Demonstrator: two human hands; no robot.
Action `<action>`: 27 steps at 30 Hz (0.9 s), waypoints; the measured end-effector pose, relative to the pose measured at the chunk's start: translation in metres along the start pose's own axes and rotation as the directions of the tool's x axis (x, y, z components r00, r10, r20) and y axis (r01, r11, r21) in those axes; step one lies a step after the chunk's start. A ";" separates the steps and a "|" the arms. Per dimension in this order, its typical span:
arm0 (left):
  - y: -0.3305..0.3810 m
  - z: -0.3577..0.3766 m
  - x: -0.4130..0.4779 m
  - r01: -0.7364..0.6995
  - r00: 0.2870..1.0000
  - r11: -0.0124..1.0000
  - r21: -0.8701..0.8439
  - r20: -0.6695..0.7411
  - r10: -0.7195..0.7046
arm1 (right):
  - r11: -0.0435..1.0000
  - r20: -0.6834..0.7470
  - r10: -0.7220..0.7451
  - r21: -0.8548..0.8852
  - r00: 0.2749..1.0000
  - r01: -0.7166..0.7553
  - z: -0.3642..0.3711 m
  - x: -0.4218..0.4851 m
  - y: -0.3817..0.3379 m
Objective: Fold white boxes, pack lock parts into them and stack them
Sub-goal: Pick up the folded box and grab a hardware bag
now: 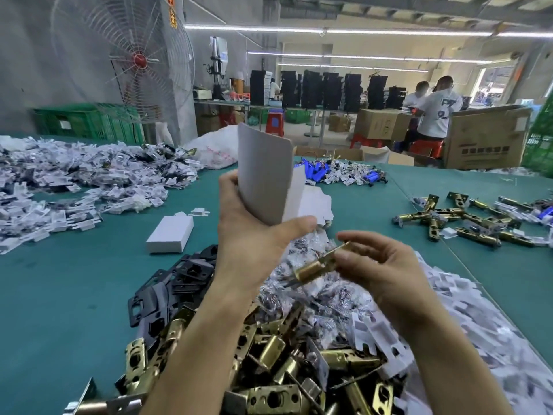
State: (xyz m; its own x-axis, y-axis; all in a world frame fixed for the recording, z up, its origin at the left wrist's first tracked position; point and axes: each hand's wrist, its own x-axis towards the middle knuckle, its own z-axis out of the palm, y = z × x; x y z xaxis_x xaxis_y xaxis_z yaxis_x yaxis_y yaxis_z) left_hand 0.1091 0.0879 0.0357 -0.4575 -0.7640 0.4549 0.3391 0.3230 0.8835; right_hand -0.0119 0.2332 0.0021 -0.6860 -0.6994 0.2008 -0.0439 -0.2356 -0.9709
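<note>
My left hand point(251, 232) grips an unfolded white box point(264, 172), held upright above the green table point(74, 280), with its flaps hanging to the right. Just to the right and lower, my right hand point(380, 265) pinches a brass latch bolt point(317, 266) that points down-left toward my left wrist. A closed white box point(170, 235) lies flat on the table to the left. A heap of brass latch bolts point(269, 369) fills the near edge under my forearms.
Black strike plates point(176, 283) lie left of the heap, bagged small parts point(314, 298) and white plastic inserts point(449, 324) to its right. More white parts point(74, 181) cover the far left, blue items point(344, 172) the far middle, brass latches point(466, 220) the right. Two people point(434, 106) stand behind cardboard cartons point(484, 136).
</note>
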 end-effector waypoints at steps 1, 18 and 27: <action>0.000 0.001 -0.002 0.005 1.000 1.000 0.015 0.026 -0.005 | 0.998 -0.092 0.001 0.066 0.996 0.005 -0.003 0.000 -0.004; 0.010 0.005 -0.025 0.526 0.523 0.831 0.179 0.703 -0.482 | 0.863 -0.334 -0.459 0.052 0.823 0.502 -0.024 -0.021 -0.070; 0.009 0.002 -0.024 0.513 0.449 0.838 0.185 0.774 -0.446 | 0.878 -0.080 -0.462 0.099 0.883 0.468 -0.034 -0.025 -0.078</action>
State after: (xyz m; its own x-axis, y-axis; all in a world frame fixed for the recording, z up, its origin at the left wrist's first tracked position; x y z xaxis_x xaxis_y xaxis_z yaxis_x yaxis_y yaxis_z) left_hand 0.1211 0.1102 0.0329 -0.9931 -0.0546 -0.1036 -0.1027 -0.0183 0.9945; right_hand -0.0161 0.2925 0.0682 -0.6436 -0.4550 0.6154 -0.2876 -0.6014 -0.7454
